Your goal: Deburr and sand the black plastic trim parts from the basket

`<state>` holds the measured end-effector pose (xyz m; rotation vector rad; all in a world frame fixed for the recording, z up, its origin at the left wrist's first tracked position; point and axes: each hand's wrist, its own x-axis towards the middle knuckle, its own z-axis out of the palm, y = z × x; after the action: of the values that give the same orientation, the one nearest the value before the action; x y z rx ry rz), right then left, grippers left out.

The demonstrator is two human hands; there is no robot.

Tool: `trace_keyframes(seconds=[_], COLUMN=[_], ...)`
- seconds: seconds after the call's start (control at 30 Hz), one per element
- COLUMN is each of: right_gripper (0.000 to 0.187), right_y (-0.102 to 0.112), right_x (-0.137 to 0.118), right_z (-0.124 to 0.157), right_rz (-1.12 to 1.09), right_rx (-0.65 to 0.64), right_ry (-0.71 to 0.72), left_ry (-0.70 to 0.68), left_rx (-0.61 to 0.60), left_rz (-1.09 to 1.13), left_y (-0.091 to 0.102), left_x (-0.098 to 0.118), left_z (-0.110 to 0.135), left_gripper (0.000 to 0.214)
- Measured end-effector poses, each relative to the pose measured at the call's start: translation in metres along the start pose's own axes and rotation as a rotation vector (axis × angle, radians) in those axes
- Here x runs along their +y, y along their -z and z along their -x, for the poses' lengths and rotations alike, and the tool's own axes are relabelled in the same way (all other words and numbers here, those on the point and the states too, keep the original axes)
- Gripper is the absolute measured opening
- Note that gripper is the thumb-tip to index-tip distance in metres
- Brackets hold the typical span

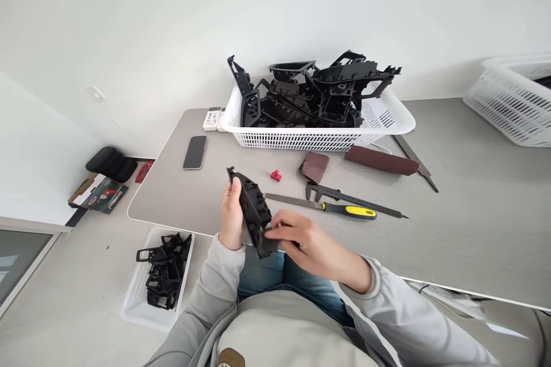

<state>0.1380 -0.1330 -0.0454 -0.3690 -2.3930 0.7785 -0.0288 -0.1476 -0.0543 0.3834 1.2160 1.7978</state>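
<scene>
My left hand [232, 215] is closed around the upper end of a black plastic part [251, 198], held tilted above the table's front edge. At the part's lower end, the fingers of my right hand [303, 241] pinch a small dark piece of sandpaper [269, 242] against it. The sandpaper is partly hidden by the fingers and hard to tell from the part. Just beyond my hands lie a file [348, 211] with a yellow and black handle and a dark caliper [357, 198]. Folded brown sandpaper [315, 167] rests behind them.
A white basket [297, 140] heaped with black plastic parts stands at the back. Near it are a phone [195, 152], a small red object [276, 175], a brown sandpaper roll [381, 160] and another file [415, 161]. Another basket [512, 103] stands right; a floor basket [138, 298] holds parts.
</scene>
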Motion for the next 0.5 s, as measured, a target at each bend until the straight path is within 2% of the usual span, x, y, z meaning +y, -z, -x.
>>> trace_keyframes(seconds=[0.07, 0.17, 0.23, 0.3, 0.4, 0.43, 0.5], right_gripper=[0.039, 0.04, 0.039, 0.037, 0.04, 0.04, 0.038], right_y=[0.0, -0.003, -0.008, -0.012, -0.007, -0.002, 0.01], right_x=[0.002, 0.0, -0.004, -0.007, -0.007, -0.006, -0.002], right_z=[0.006, 0.008, 0.004, 0.001, 0.001, 0.002, 0.004], right_rz=[-0.079, -0.087, -0.034, 0.003, -0.034, -0.063, -0.145], right_rx=[-0.022, 0.144, 0.177, 0.074, -0.113, -0.126, -0.07], right_ry=[-0.05, -0.077, -0.04, -0.01, -0.037, -0.054, -0.073], left_ry=[-0.015, -0.017, 0.009, 0.01, -0.067, -0.092, -0.105], left_rx=[0.045, 0.02, 0.01, 0.034, 0.098, 0.115, 0.135], left_rz=[0.01, -0.019, -0.039, -0.027, 0.021, 0.036, 0.067], left_y=[0.003, 0.0, -0.005, -0.007, -0.003, -0.001, 0.003], left_x=[0.002, 0.003, 0.002, 0.001, -0.002, -0.003, -0.005], left_z=[-0.004, -0.005, -0.004, -0.005, -0.011, -0.013, -0.018], left_gripper=[0.043, 0.044, 0.045, 0.045, 0.046, 0.045, 0.043])
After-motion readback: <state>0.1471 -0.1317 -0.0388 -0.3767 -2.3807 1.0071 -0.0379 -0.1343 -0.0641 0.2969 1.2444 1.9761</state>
